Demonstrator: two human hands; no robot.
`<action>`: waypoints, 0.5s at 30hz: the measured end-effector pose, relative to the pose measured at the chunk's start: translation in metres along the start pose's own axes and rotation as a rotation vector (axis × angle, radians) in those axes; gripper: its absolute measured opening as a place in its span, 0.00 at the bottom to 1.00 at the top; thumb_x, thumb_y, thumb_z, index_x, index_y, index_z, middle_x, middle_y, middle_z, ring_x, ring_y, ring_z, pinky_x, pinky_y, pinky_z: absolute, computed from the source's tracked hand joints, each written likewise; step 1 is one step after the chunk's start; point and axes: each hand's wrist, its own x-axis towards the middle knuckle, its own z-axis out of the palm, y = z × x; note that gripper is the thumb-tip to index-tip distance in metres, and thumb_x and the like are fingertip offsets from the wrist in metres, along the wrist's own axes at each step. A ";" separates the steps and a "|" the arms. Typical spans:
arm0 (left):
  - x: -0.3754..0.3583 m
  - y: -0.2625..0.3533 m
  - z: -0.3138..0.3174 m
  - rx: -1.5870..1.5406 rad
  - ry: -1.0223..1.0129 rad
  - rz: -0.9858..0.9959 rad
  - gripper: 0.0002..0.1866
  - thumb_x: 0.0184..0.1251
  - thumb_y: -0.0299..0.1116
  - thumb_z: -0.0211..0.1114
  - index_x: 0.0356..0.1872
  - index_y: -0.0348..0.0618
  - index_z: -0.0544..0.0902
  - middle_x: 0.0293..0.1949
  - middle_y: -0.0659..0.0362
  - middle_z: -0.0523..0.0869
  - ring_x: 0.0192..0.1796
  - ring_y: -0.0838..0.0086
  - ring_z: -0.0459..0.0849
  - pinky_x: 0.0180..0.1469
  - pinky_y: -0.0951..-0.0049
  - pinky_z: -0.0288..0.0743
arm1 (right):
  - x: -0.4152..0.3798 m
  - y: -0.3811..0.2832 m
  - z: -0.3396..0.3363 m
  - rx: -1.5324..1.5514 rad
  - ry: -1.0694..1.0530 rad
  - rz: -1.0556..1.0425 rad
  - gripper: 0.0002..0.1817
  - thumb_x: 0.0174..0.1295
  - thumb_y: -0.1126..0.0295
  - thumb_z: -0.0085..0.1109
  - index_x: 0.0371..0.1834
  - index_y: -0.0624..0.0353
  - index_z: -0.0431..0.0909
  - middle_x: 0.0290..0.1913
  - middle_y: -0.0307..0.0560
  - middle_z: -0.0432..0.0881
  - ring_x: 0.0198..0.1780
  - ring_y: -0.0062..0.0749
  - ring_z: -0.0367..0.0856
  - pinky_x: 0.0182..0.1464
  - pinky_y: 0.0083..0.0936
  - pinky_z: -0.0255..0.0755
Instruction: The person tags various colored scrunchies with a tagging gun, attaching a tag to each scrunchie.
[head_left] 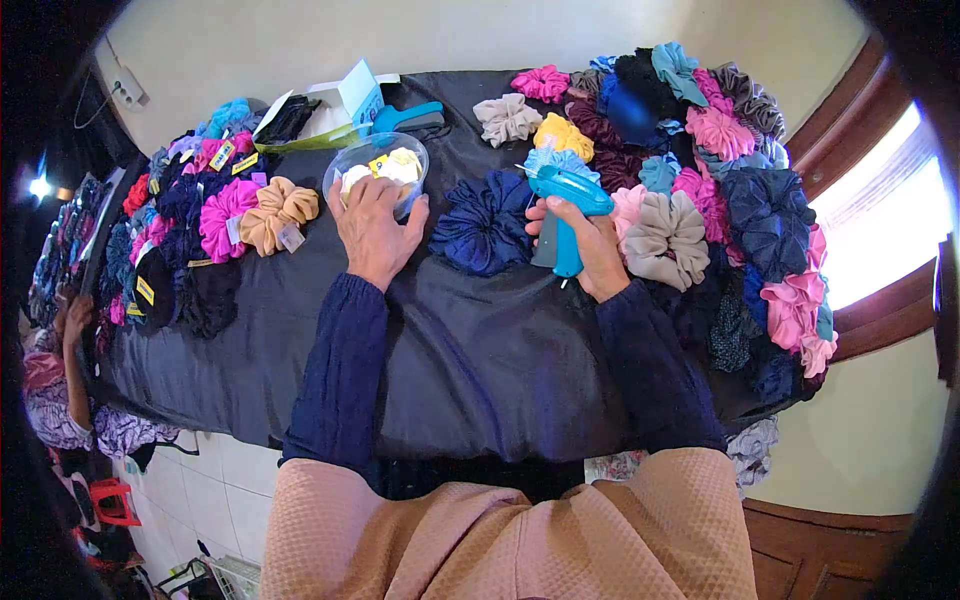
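My left hand [378, 228] reaches over the near rim of a clear round plastic tub [415, 205]. Its fingertips touch the white and yellow labels [400, 165] inside, and the thumb stands apart from the fingers. In my right hand [590, 240] is a teal tagging gun [572, 200], gripped by its handle with the nose toward the left. Beside the gun, a large navy scrunchie [485, 222] lies on the black cloth. Yellow [563, 135] and light blue scrunchies sit just beyond the gun.
A pile of scrunchies [715, 130] covers the right side. Scrunchies with yellow tags [222, 156] are heaped at the left. Behind the tub stand an opened box [345, 105] and a second teal tool [405, 117]. Another person's arm [75, 350] shows at far left.
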 end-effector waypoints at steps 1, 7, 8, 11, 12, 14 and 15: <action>0.000 0.000 0.000 -0.002 -0.002 0.001 0.17 0.55 0.46 0.70 0.32 0.40 0.87 0.41 0.58 0.87 0.54 0.64 0.81 0.71 0.49 0.53 | 0.000 0.000 0.000 0.001 0.000 0.002 0.16 0.65 0.61 0.64 0.48 0.60 0.80 0.39 0.46 0.86 0.37 0.29 0.87 0.39 0.26 0.81; -0.002 -0.011 0.006 0.031 0.021 0.081 0.19 0.54 0.48 0.71 0.27 0.39 0.88 0.42 0.56 0.88 0.54 0.65 0.82 0.72 0.50 0.53 | 0.001 0.002 -0.002 -0.032 -0.013 -0.002 0.18 0.66 0.59 0.61 0.50 0.63 0.79 0.44 0.51 0.86 0.41 0.32 0.87 0.40 0.28 0.81; -0.002 -0.011 0.007 0.031 0.021 0.081 0.19 0.54 0.48 0.71 0.27 0.39 0.88 0.42 0.56 0.88 0.54 0.65 0.82 0.72 0.50 0.53 | 0.001 0.002 -0.002 -0.032 -0.013 -0.003 0.18 0.66 0.59 0.61 0.50 0.63 0.79 0.44 0.51 0.86 0.41 0.32 0.87 0.40 0.28 0.81; 0.000 -0.003 -0.001 0.016 -0.021 0.090 0.20 0.53 0.50 0.71 0.25 0.39 0.87 0.42 0.56 0.88 0.53 0.65 0.83 0.72 0.51 0.54 | 0.000 0.000 -0.001 -0.032 -0.008 0.003 0.18 0.66 0.59 0.61 0.50 0.63 0.79 0.43 0.50 0.86 0.40 0.32 0.87 0.40 0.28 0.81; 0.001 0.000 -0.004 0.011 -0.025 0.086 0.20 0.53 0.50 0.71 0.25 0.39 0.87 0.41 0.56 0.88 0.52 0.65 0.83 0.72 0.52 0.54 | 0.000 -0.001 -0.001 -0.035 -0.010 0.000 0.18 0.67 0.59 0.61 0.50 0.63 0.79 0.43 0.50 0.86 0.40 0.32 0.87 0.40 0.28 0.81; 0.002 0.005 -0.008 0.006 -0.029 0.080 0.21 0.53 0.51 0.71 0.25 0.40 0.87 0.41 0.56 0.88 0.52 0.65 0.83 0.72 0.53 0.54 | 0.000 0.000 -0.001 -0.037 -0.012 -0.003 0.18 0.67 0.59 0.61 0.50 0.63 0.79 0.43 0.50 0.86 0.40 0.32 0.87 0.40 0.28 0.81; 0.003 0.007 -0.010 -0.001 -0.049 0.074 0.21 0.52 0.51 0.71 0.25 0.40 0.87 0.40 0.57 0.87 0.51 0.65 0.83 0.72 0.53 0.54 | 0.000 0.000 -0.001 -0.039 -0.009 0.004 0.18 0.67 0.59 0.61 0.50 0.63 0.79 0.43 0.50 0.86 0.40 0.32 0.87 0.40 0.28 0.81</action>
